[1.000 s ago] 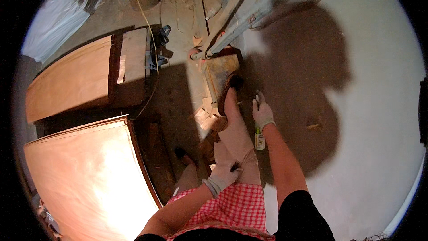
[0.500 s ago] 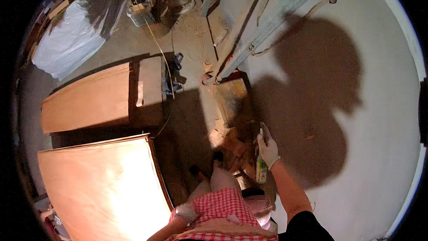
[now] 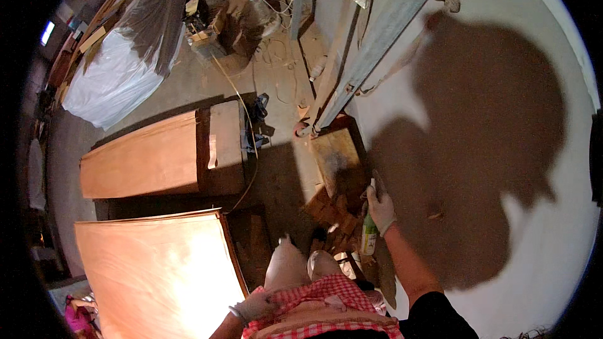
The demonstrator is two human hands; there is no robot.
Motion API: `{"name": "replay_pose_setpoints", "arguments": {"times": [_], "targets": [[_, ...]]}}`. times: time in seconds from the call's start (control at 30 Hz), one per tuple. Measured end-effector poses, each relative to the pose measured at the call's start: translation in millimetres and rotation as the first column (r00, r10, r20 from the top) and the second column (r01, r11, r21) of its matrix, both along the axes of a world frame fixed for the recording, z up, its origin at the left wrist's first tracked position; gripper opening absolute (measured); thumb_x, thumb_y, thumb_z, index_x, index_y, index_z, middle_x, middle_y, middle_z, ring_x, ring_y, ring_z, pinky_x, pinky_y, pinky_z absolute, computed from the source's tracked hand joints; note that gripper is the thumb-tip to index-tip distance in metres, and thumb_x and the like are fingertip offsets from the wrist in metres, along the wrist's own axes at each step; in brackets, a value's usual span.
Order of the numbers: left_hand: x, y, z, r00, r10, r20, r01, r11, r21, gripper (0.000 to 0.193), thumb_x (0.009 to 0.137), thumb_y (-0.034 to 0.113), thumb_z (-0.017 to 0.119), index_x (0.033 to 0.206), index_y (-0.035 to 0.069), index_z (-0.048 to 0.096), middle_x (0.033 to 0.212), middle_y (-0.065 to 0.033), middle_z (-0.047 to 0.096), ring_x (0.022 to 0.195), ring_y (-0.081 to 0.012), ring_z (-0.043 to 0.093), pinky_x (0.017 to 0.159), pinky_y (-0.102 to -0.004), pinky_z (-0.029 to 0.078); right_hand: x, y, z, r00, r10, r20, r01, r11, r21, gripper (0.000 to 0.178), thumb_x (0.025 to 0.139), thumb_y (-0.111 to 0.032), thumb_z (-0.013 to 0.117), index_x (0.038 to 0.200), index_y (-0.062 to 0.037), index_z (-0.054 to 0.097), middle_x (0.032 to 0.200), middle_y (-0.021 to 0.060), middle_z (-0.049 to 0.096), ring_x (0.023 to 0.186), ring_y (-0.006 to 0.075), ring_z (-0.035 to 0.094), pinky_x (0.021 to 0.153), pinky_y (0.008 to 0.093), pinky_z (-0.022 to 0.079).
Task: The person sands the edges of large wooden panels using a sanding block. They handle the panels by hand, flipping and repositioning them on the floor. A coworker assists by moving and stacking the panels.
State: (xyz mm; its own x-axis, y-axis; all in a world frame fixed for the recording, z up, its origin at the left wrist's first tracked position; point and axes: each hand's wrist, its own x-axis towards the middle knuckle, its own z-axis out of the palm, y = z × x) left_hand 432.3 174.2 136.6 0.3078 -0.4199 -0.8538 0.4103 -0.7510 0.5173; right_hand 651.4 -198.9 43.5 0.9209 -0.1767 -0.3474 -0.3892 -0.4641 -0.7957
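Note:
My right hand point(image 3: 381, 209), in a pale glove, is closed round the neck of a green bottle point(image 3: 369, 232) with a light label. The bottle hangs nearly upright beside the grey wall, its pale top showing above my fingers. My left hand point(image 3: 257, 306), also gloved, lies against the red-and-white checked apron point(image 3: 298, 298) over my lap. Its fingers look stretched along the cloth, though their tips are hard to make out.
Beside me on the left stands a brightly lit stack of wooden sheets point(image 3: 157, 263), with another stack point(image 3: 141, 160) beyond it. Wooden beams point(image 3: 377, 44) lean against the wall point(image 3: 540, 251). Wood scraps point(image 3: 333, 207) lie ahead; a cable point(image 3: 256, 157) crosses the floor. Another person point(image 3: 78, 314) is at lower left.
The view has shifted, so the stacks and beams appear lower. My legs have changed position and my knees now show beyond the apron. The bottle remains in my right hand.

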Motion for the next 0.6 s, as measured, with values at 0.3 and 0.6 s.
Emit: {"name": "replay_pose_setpoints", "arguments": {"times": [0.3,0.6], "targets": [[164,-102,77,0.497,0.064,0.866,-0.164,0.986,0.021,0.09,0.078,0.035,0.076,0.143,-0.005,0.028,0.129,-0.0246,0.052,0.12,-0.0375,0.052,0.104,-0.0422,0.041,12,40,115,0.955,-0.126,0.267,-0.027,0.863,0.505,0.053,0.1,-0.028,0.051,0.144,-0.0041,0.035,0.113,0.0088,0.058,0.096,0.0152,0.054,0.087,0.0306,0.045],[200,-197,45,0.909,0.278,0.311,-0.176,0.931,-0.32,0.075,0.079,0.039,0.071,0.135,0.002,0.039,0.128,-0.019,0.054,0.109,-0.0353,0.059,0.095,-0.0404,0.046,7,38,152,0.921,-0.238,0.307,-0.068,0.678,0.732,0.043,0.101,-0.022,0.046,0.14,-0.0054,0.036,0.093,0.0091,0.058,0.079,0.0148,0.058,0.07,0.032,0.051]]}}
